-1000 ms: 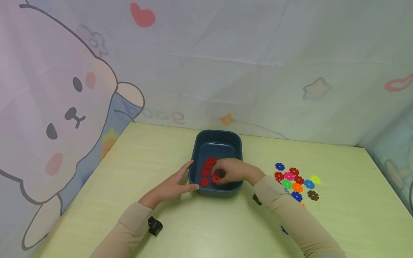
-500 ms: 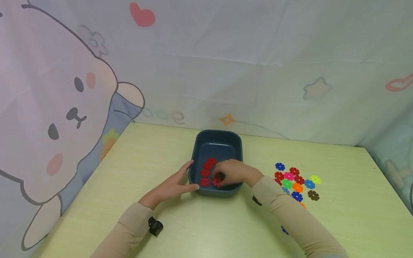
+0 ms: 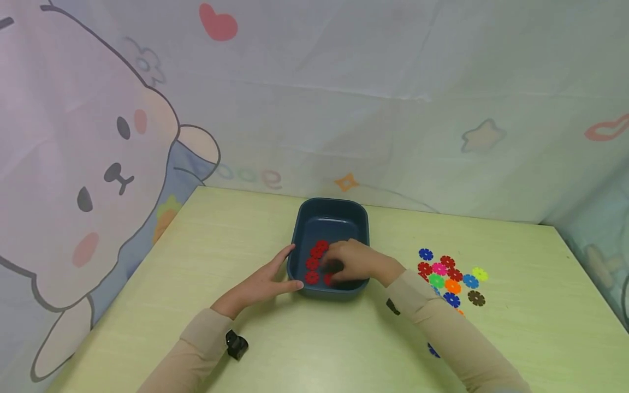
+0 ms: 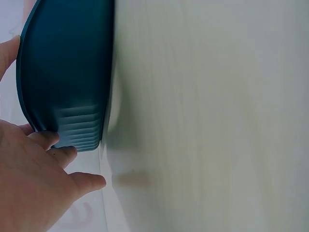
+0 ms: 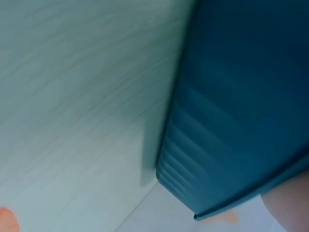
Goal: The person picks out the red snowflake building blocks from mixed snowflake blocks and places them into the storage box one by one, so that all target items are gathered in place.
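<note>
My right sleeve (image 3: 452, 333) partly hides the loose discs (image 3: 452, 285), a many-coloured scatter on the right of the table (image 3: 236, 224). A printed cloth (image 3: 304, 109) hangs along the far edge. The bin (image 3: 326, 293) stands between, red discs (image 3: 312, 263) in its near half. My left hand (image 3: 257, 285) touches its left side with fingers outstretched; my right hand (image 3: 356, 258) is inside, blurred, and I cannot tell whether it pinches one.
</note>
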A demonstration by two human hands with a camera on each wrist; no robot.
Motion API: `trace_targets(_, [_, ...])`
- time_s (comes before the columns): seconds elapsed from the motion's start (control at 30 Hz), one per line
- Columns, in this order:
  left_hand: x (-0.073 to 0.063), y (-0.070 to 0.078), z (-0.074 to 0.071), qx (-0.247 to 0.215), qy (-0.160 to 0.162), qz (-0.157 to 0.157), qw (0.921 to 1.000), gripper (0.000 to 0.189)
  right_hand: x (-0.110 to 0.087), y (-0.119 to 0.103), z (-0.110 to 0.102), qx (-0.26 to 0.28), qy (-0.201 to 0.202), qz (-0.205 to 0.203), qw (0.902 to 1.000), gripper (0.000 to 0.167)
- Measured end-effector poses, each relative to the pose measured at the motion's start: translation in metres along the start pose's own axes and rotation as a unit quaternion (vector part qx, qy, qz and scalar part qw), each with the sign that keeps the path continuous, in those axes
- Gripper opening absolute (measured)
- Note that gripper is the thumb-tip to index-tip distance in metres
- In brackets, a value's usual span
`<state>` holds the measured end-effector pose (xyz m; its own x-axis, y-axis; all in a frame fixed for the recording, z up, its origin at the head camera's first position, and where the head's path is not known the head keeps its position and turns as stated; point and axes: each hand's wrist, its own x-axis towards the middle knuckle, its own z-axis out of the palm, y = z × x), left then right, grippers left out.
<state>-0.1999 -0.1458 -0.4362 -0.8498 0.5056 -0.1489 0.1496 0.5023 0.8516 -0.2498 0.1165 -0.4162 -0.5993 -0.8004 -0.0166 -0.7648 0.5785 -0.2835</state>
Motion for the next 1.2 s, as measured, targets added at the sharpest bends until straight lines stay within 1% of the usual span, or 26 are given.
trace_targets(0.1, [0.0,0.001,0.0,0.003,0.001,-0.003,1.0,0.091,-0.006,0.0,-0.004,0.031,0.034,-0.007,0.9989,0.033])
trace_targets(0.17, [-0.001,0.001,0.0,0.002,0.002,-0.006,1.0,0.091,-0.012,0.0,-0.01,0.054,0.053,-0.004,0.9971,0.035])
trace_targets(0.27, [0.0,0.002,0.001,-0.002,0.003,-0.013,0.9999,0.091,-0.025,0.0,-0.021,0.077,0.078,0.003,0.9939,0.036])
trace_targets(0.33, [0.0,0.002,0.001,-0.001,0.001,-0.012,0.9999,0.092,-0.035,0.001,-0.028,0.09,0.095,0.011,0.9914,0.036])
trace_targets(0.43, [0.001,0.001,0.001,0.0,0.001,-0.011,0.9999,0.093,-0.051,0.006,-0.037,0.109,0.115,0.032,0.9869,0.034])
trace_targets(0.57, [0.001,0.0,0.001,0.0,0.0,-0.009,1.0,0.093,-0.075,0.018,-0.044,0.118,0.133,0.076,0.981,0.035])
trace_targets(0.7, [0.001,0.0,0.001,0.004,-0.001,-0.004,1.0,0.091,-0.1,0.031,-0.047,0.112,0.145,0.125,0.9752,0.036])
trace_targets(0.77, [0.001,0.0,0.002,0.005,-0.001,-0.005,1.0,0.091,-0.112,0.038,-0.047,0.114,0.144,0.153,0.9712,0.036])
trace_targets(0.87, [0.001,0.0,0.002,0.003,-0.001,-0.007,1.0,0.091,-0.129,0.049,-0.045,0.115,0.142,0.183,0.966,0.038])
trace_targets(1.03, [0.001,0.001,0.001,0.0,-0.002,-0.007,1.0,0.091,-0.153,0.063,-0.038,0.113,0.138,0.21,0.9613,0.039])
trace_targets(1.2, [0.0,0.001,0.001,0.002,-0.001,-0.006,1.0,0.092,-0.173,0.069,-0.029,0.123,0.129,0.236,0.9552,0.042])
